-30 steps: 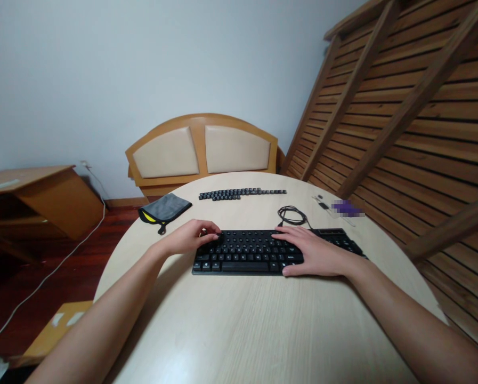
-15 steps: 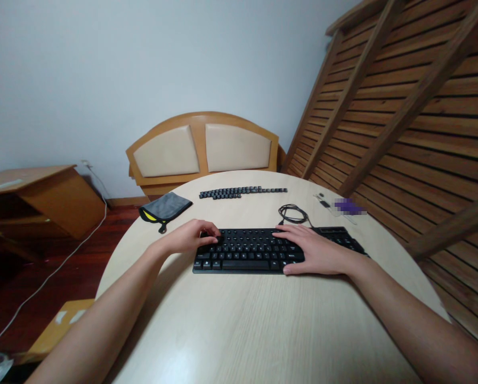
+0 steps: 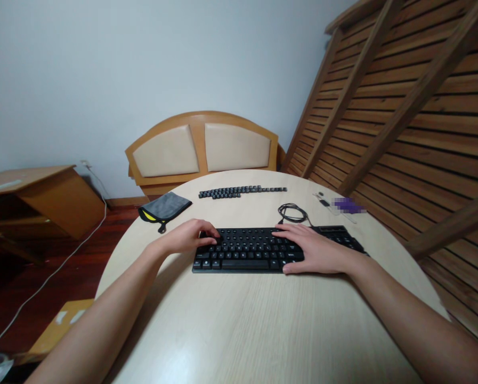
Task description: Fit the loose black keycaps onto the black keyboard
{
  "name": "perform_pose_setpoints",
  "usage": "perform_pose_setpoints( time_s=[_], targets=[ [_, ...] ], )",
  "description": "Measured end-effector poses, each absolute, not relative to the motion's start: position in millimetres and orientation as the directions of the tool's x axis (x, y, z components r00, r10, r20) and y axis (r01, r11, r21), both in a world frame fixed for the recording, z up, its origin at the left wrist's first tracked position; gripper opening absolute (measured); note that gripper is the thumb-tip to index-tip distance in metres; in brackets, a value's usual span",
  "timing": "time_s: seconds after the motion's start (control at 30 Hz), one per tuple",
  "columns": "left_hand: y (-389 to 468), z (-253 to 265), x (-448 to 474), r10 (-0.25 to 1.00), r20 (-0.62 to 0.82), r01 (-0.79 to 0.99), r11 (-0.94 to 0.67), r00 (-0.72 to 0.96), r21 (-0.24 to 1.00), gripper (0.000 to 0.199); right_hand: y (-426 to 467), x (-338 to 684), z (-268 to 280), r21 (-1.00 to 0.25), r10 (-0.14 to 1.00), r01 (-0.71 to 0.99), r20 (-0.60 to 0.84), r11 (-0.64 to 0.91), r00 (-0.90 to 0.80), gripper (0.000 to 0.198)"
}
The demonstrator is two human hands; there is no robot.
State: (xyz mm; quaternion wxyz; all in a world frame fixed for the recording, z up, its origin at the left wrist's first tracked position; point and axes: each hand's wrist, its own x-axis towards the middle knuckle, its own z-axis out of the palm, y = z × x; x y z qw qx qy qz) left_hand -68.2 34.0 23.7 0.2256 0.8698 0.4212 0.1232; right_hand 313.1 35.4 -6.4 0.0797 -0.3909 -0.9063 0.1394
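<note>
A black computer keyboard (image 3: 244,264) lies flat on the pale round table (image 3: 239,325). Its lower rows carry keycaps; the upper rows show small bare stubs. At its upper left, my left hand (image 3: 191,236) is curled, thumb and fingertips brought together over the keys. Whatever is between those fingertips is hidden. My right hand (image 3: 314,250) rests with spread fingers across the keyboard's right part, covering several keys. Behind the keyboard, loose black keycaps (image 3: 239,191) are lined up in rows.
A grey cloth with yellow lining (image 3: 167,207) lies at the left. A coiled black cable (image 3: 292,213) sits just behind the keyboard. At the right are small items and a blurred purple thing (image 3: 348,206). A wooden headboard (image 3: 202,140) stands beyond the table.
</note>
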Motion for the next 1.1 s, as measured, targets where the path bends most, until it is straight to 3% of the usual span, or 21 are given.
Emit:
perform_pose_setpoints(
  time_s=[0.57,1.1],
  targets=[
    [30.7,27.4,-63.4,0.708,0.054,0.658,-0.679,0.704,0.326,0.021,37.0,314.8,-9.0,-0.341,0.726,0.673,0.047,0.657,-0.686,0.094],
    [26.5,28.5,-58.8,0.717,0.039,0.696,-0.686,0.696,0.212,0.023,36.3,314.6,-8.4,-0.346,0.725,0.668,0.057,0.659,-0.686,0.092]
  ],
)
